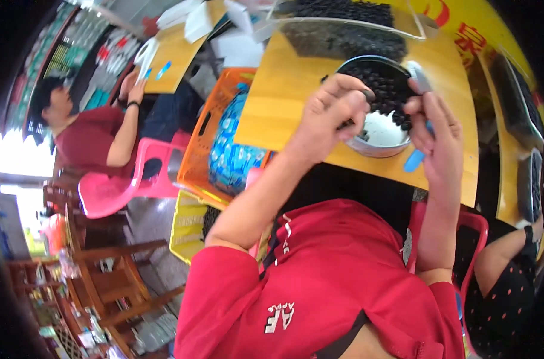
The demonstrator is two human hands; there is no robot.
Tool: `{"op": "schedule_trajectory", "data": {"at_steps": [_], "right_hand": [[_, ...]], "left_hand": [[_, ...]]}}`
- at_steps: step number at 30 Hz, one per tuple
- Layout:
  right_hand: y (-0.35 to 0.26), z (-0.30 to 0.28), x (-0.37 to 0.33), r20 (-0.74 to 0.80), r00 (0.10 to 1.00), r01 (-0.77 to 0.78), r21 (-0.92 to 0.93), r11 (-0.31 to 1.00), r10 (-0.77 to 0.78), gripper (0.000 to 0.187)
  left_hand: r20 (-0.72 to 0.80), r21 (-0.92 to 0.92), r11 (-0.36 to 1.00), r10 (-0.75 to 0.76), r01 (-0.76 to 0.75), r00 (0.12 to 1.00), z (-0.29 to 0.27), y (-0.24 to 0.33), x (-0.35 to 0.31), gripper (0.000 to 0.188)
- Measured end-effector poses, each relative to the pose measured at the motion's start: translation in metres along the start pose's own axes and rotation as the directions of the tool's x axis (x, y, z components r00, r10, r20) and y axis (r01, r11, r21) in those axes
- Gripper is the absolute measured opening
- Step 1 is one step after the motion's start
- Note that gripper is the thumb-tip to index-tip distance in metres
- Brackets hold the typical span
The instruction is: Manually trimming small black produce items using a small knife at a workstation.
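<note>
A round metal bowl [376, 151] on the table holds many small black rounded pieces [376, 81], with its pale bottom showing at the near side. Over its left rim is my left hand [335, 113], fingers pinched on a small dark piece [369, 95]. My right hand [437, 122] is at the right rim, its fingers curled inward; what they hold, if anything, is hidden. A white-and-blue slender object [414, 160] shows above and below my right fingers. I cannot tell whether it is in the hand or behind it.
The yellow wooden table [272, 107] carries a clear tray of dark pieces [344, 39] at the back. An orange crate [203, 128] with blue packets and a yellow crate [185, 230] stand left. One person [95, 140] sits left; another's arm [502, 257] is at right.
</note>
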State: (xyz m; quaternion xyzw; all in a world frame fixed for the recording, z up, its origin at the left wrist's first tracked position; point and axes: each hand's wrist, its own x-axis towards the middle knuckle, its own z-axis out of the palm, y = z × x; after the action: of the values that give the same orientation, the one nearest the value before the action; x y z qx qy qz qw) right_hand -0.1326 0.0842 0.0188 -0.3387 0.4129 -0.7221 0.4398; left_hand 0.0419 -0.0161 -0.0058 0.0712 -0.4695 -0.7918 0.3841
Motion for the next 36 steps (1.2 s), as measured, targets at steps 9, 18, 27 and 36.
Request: {"op": "schedule_trajectory", "data": {"at_steps": [9,18,27,36], "right_hand": [[-0.007,-0.029,0.021,0.041,0.999,0.033,0.045,0.998,-0.035,0.019],[-0.007,-0.041,0.019,0.044,0.998,0.038,-0.016,0.999,-0.038,0.022],[0.005,-0.019,0.023,-0.069,0.995,0.069,-0.001,0.998,-0.069,0.024],[-0.008,-0.024,0.014,-0.065,0.996,0.059,-0.088,0.994,-0.065,0.027]], "left_hand": [[-0.354,0.224,0.967,-0.037,0.123,0.934,-0.158,0.121,-0.183,0.025],[-0.917,0.027,0.669,-0.28,0.743,0.285,-0.254,0.087,-0.397,0.039],[-0.654,0.718,0.069,0.407,0.692,0.638,-0.31,0.089,-0.373,0.034],[0.224,0.968,0.141,-0.122,-0.207,0.967,-0.006,0.066,-0.011,0.015]]}}
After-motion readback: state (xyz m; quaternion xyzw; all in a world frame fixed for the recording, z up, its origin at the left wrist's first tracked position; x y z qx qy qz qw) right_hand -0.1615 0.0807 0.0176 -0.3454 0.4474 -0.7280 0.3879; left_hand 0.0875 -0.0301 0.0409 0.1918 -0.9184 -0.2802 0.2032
